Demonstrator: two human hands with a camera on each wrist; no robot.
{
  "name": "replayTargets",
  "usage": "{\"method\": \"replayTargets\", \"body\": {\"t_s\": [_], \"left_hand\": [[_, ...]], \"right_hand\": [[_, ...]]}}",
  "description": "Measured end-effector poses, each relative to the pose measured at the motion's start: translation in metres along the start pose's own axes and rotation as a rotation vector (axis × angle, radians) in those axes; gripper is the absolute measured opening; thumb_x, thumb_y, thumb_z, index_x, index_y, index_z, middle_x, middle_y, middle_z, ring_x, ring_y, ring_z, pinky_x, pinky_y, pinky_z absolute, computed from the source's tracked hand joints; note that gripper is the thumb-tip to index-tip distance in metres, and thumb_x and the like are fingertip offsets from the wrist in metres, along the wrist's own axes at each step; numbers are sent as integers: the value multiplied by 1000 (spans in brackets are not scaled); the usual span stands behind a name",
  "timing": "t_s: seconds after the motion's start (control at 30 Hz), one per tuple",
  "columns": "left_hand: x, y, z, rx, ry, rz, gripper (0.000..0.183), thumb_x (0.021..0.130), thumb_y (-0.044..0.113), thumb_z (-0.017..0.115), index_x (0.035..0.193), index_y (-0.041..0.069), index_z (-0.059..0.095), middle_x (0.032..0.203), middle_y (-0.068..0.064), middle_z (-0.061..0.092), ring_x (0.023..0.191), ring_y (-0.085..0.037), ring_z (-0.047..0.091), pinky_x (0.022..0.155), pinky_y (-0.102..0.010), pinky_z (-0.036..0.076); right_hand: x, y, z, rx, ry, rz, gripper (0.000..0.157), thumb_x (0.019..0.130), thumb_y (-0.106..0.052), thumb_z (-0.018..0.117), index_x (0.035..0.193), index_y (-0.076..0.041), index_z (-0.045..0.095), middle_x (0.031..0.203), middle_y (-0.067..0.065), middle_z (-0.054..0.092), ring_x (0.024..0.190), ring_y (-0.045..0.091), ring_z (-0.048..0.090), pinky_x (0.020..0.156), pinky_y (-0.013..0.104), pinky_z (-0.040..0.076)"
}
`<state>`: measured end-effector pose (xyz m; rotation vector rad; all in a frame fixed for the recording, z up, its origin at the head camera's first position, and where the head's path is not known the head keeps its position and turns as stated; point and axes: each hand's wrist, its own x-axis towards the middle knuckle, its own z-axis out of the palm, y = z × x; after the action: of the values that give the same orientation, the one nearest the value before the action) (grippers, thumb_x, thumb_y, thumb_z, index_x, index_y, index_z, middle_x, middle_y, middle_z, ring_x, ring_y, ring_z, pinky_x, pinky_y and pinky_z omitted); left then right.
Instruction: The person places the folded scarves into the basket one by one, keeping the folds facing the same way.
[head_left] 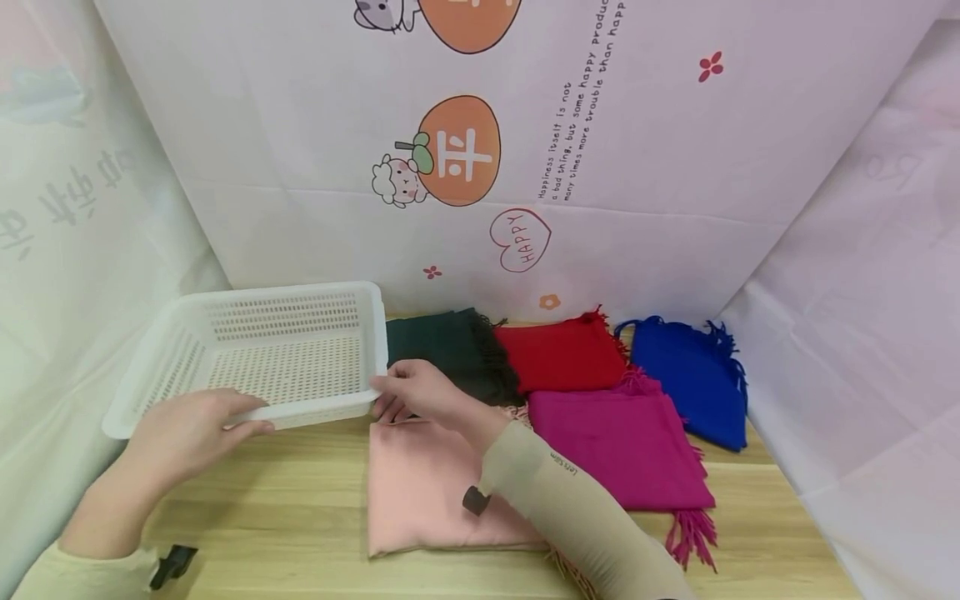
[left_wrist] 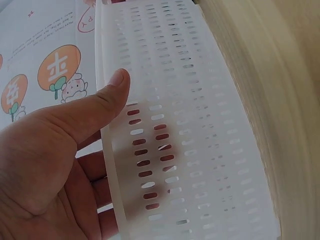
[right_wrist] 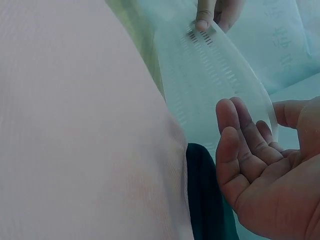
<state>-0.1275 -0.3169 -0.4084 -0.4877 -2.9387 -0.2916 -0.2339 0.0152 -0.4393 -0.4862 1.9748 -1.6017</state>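
A white plastic basket (head_left: 315, 410) with slotted walls is at the left of the table, its inside facing me and holding nothing. My left hand (head_left: 183, 433) grips the near rim; in the left wrist view the thumb lies over the outer wall and the fingers show through the slots. At the near right corner, my right hand (head_left: 423, 392) pinches the rim between thumb and fingers. Just below that hand lies a folded peach-pink scarf (head_left: 420, 500), partly covered by the right forearm. A dark green scarf (head_left: 442, 346) lies behind the hand, beside the basket.
Farther right are more folded, fringed scarves: a red one (head_left: 562, 354), a magenta one (head_left: 607, 450) and a blue one (head_left: 686, 383). All rest on a wooden table (head_left: 285, 517). A printed white sheet (head_left: 315, 167) rises behind, and white cloth hangs at both sides.
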Motion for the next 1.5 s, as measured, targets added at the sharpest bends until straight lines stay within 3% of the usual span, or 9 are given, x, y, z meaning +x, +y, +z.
{"method": "replayTargets", "body": {"t_s": [0.27,0.7,0.9,1.23,1.5], "left_hand": [[-1,-10,-2,10,0,19,40,96,43,87,121,12,85,118,-15,82,109,-46,77,90,-71,59],[-1,-20,-6,-33,-31,0,45,98,42,85,127,8,83,124,-21,80,114,-52,74,95,-75,55],[0,-26,-7,-46,-30,-6,46,97,42,86,128,8,82,124,-21,80,113,-51,74,95,-76,54],[0,-33,-10,-74,-56,-29,43,100,40,84,129,8,82,126,-21,79,117,-53,73,97,-75,54],[1,-38,-11,-69,-60,-37,45,100,40,84,130,7,81,129,-23,78,118,-55,71,98,-77,52]], "right_hand": [[-2,-1,8,37,-9,5,30,112,-33,71,105,-4,69,93,15,81,79,28,80,76,33,64],[-6,0,17,97,-37,6,34,112,-31,71,95,-3,65,92,14,79,75,22,78,77,36,66],[-5,-1,21,72,-43,-9,35,113,-31,69,94,-2,65,91,12,80,76,20,78,76,35,65],[-2,0,29,57,-39,-1,35,112,-33,71,95,-3,66,89,12,80,85,33,80,72,31,63],[-3,-1,34,64,-38,-1,38,112,-34,70,93,-2,64,89,12,80,83,28,80,74,31,63]]}}
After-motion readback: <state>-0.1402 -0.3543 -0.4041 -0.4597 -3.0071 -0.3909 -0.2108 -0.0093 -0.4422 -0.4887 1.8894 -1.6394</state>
